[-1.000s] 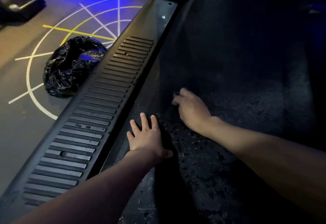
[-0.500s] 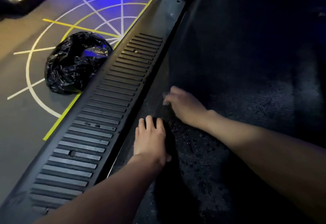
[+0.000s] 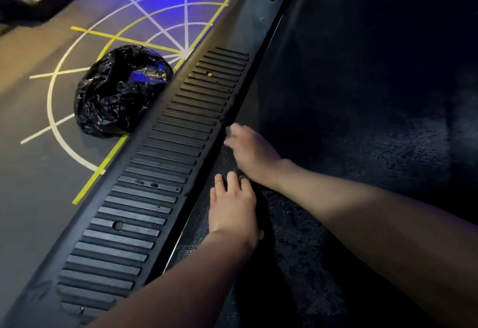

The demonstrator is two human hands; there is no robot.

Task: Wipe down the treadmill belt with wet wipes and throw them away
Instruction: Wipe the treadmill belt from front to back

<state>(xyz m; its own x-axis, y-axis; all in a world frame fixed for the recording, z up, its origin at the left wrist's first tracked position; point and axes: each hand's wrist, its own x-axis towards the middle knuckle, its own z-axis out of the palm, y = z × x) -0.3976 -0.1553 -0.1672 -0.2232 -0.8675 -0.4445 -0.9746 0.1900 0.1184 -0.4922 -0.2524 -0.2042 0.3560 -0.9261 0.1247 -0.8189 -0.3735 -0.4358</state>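
Dimly, left hand spread flat on treadmill belt, right hand at belt edge, grip unclear.

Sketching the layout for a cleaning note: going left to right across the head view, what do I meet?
Black rubbish bag → ribbed side rail → right hand → treadmill belt.

Flat left grip; right grip curled, just ahead.

Two bare forearms in view here: left hand and right hand bare as well, uncovered from the fingers back to the frame edge.
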